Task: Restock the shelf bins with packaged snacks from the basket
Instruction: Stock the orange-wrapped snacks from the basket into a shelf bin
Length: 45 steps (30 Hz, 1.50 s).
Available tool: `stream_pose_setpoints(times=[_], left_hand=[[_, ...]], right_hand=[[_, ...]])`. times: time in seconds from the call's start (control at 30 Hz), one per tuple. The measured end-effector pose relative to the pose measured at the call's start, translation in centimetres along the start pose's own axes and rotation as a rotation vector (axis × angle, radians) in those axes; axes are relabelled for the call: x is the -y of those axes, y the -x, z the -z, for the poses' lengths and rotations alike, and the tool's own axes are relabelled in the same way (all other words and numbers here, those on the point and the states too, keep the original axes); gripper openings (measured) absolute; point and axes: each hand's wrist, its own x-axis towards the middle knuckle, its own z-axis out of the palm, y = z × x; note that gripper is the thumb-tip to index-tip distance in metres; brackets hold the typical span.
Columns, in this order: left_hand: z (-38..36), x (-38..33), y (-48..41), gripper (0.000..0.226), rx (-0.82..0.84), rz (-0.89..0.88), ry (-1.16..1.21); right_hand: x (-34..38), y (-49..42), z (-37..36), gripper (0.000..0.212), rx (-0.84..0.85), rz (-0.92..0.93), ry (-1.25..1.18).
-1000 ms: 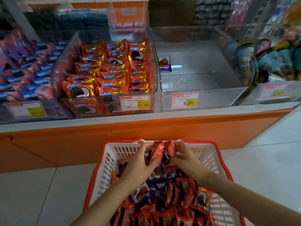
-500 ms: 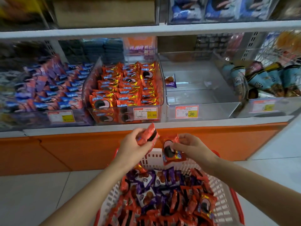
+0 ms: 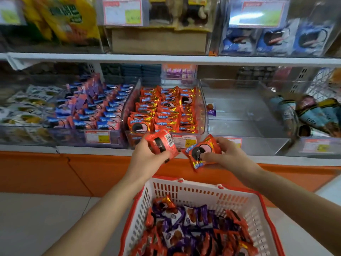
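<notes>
Two hands up in front of the shelf, one red snack pack each: left hand (image 3: 147, 157) fingers curled round a red pack (image 3: 162, 143), right hand (image 3: 224, 154) pinching a second red pack (image 3: 200, 152). Both just below the red-pack bin (image 3: 202, 108). One purple pack (image 3: 211, 109) in the clear bin (image 3: 258, 130). One basket (image 3: 203, 193) below, red and purple packs mixed, too many to count.

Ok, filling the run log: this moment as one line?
left hand: grips red foil snack packet | right hand: holds second red foil packet | white-and-red plastic basket: holds more packets | clear red-packet bin: ahead
</notes>
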Motion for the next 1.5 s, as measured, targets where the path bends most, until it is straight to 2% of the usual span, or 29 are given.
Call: stream_pose_setpoints(times=[0.1, 0.2, 0.3, 0.37, 0.47, 0.6, 0.73, 0.87, 0.97, 1.1, 1.2, 1.27, 1.33, 1.5], left_hand=[[0.8, -0.2, -1.0, 0.045, -0.063, -0.052, 0.029], [1.5, -0.5, -2.2, 0.034, -0.107, -0.136, 0.037], [2.3, -0.8, -4.3, 0.045, -0.203, -0.216, -0.029], [2.7, -0.9, -6.0, 0.044, -0.286, -0.294, -0.129], [3.3, -1.1, -8.4, 0.036, -0.342, -0.423, -0.27], [3.6, -0.4, -12.0, 0.034, -0.414, -0.57, -0.478], [3.3, 0.5, -14.7, 0.039, -0.452, -0.626, -0.713], [2.9, 2.0, -16.4, 0.043, -0.456, -0.692, -0.8], [2.6, 2.8, -16.9, 0.042, -0.466, -0.758, -0.837], [2.5, 3.1, -17.1, 0.041, -0.496, -0.82, -0.793], [2.6, 3.2, -17.2, 0.039, -0.498, -0.848, -0.749], [2.6, 3.3, -17.2, 0.04, -0.487, -0.86, -0.732], [2.6, 3.3, -17.2, 0.04, -0.465, -0.87, -0.716], [2.5, 3.4, -17.1, 0.039, -0.451, -0.851, -0.711]], right_hand=[[1.4, -1.1, -0.1, 0.034, -0.055, 0.1, 0.146], [2.6, -2.7, -0.5, 0.034, -0.073, 0.177, 0.176], [3.6, -4.8, -1.0, 0.034, -0.133, 0.243, 0.147], [4.1, -6.5, -1.4, 0.038, -0.208, 0.29, 0.175], [4.7, -9.2, -1.8, 0.044, -0.324, 0.375, 0.407], [5.4, -13.3, -2.0, 0.04, -0.433, 0.455, 0.782], [6.9, -17.2, -2.1, 0.041, -0.488, 0.398, 1.2], [7.2, -20.9, -2.6, 0.05, -0.469, 0.294, 1.507], [6.9, -23.5, -2.9, 0.055, -0.436, 0.21, 1.502], [6.8, -26.2, -2.5, 0.042, -0.329, 0.164, 1.419], [6.3, -26.7, -2.8, 0.031, -0.348, 0.152, 1.503], [5.9, -26.7, -3.1, 0.035, -0.406, 0.171, 1.655], [5.9, -26.8, -3.0, 0.04, -0.409, 0.168, 1.7], [6.8, -25.9, -3.0, 0.047, -0.318, 0.215, 1.426]])
